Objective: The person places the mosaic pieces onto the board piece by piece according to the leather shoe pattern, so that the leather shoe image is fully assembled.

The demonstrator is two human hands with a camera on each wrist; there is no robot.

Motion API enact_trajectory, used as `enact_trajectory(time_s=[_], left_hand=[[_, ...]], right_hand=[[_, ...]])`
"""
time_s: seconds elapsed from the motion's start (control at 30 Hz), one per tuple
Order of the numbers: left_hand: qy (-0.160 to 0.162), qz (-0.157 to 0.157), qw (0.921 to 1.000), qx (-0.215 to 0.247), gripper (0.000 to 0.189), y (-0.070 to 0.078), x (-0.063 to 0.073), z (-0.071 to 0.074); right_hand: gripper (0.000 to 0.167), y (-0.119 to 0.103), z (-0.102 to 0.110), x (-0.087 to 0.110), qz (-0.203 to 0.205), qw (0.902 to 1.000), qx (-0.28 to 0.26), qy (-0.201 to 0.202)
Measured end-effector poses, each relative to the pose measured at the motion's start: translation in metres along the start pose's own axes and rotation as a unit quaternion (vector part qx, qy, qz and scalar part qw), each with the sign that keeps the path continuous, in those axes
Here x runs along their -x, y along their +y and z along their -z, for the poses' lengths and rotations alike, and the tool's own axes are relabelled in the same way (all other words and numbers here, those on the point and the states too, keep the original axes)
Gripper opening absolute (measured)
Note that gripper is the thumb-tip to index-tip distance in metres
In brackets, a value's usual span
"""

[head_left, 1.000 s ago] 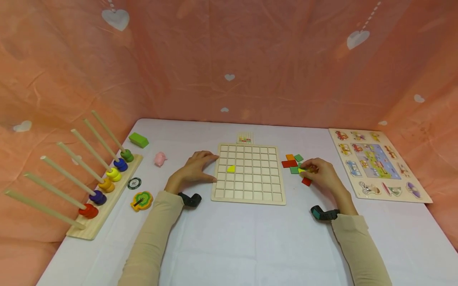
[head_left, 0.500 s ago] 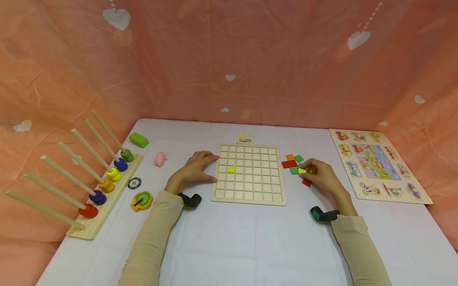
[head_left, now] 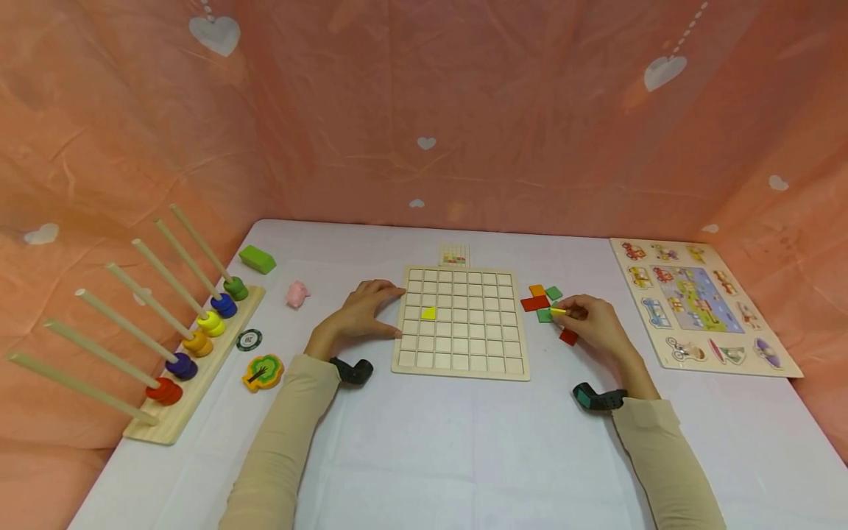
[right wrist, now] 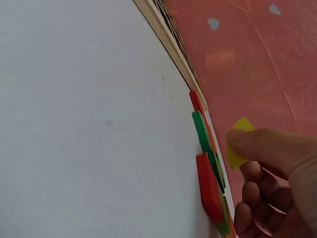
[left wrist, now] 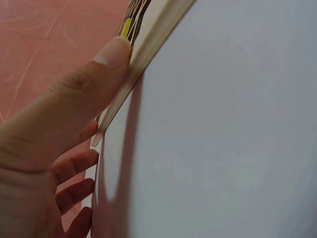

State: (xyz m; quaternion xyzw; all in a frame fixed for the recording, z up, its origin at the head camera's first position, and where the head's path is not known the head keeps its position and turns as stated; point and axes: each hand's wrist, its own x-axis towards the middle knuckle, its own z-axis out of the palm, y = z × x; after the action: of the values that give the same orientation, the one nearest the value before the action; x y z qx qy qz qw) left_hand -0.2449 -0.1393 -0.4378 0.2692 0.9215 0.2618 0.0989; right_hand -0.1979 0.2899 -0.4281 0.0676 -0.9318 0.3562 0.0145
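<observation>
My right hand (head_left: 592, 321) pinches a yellow tile (right wrist: 239, 144) between thumb and fingers, held above loose tiles at the right of the wooden grid board (head_left: 461, 375). Under and around it lie a long red tile (head_left: 535, 303), green tiles (head_left: 545, 316), an orange tile (head_left: 536, 291) and another red tile (head_left: 567, 336). With fingers spread, my left hand (head_left: 364, 309) rests at the board's left edge. Its thumb (left wrist: 94, 74) touches the rim in the left wrist view. One yellow piece (head_left: 428, 313) sits in the grid, left of centre.
A small pattern card (head_left: 454, 255) lies behind the board. At left stand a peg rack (head_left: 179, 394) with coloured rings, a green block (head_left: 257, 259), a pink pig (head_left: 297, 294), a round chip (head_left: 249, 339) and a tree piece (head_left: 263, 372). A picture puzzle (head_left: 702, 309) lies at right.
The yellow tile in my right hand has lifted slightly from the pile and turned from face-up to edge-on. My left hand and the board have stayed still.
</observation>
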Motion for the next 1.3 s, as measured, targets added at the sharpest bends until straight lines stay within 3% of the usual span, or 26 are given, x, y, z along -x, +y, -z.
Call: enact_trajectory(time_s=[0.2,0.43,0.7,0.83,1.0,1.3], left_hand=[[0.000,0.000,1.0000,0.001,0.081,0.001,0.001,0.000],[0.000,0.001,1.0000,0.005,0.082,0.002,0.001,0.001],[-0.002,-0.001,1.0000,-0.001,0.083,0.002,0.002,0.002],[-0.004,0.001,1.0000,0.000,0.082,0.003,0.001,0.002],[-0.001,-0.001,1.0000,-0.002,0.083,0.003,0.002,0.002],[0.000,-0.002,1.0000,0.003,0.083,0.003,0.001,0.002]], right_hand=[[0.021,-0.009,-0.009,-0.004,0.029,0.9989,-0.032,0.019],[0.021,-0.030,-0.031,-0.011,0.068,0.9944,-0.082,0.003],[0.015,-0.062,-0.061,-0.018,0.119,0.9903,-0.070,-0.011],[0.014,-0.072,-0.076,-0.025,0.157,0.9857,-0.061,0.003],[0.014,-0.079,-0.091,-0.033,0.184,0.9813,-0.050,0.026],[0.013,-0.082,-0.106,-0.038,0.201,0.9791,-0.012,0.025]])
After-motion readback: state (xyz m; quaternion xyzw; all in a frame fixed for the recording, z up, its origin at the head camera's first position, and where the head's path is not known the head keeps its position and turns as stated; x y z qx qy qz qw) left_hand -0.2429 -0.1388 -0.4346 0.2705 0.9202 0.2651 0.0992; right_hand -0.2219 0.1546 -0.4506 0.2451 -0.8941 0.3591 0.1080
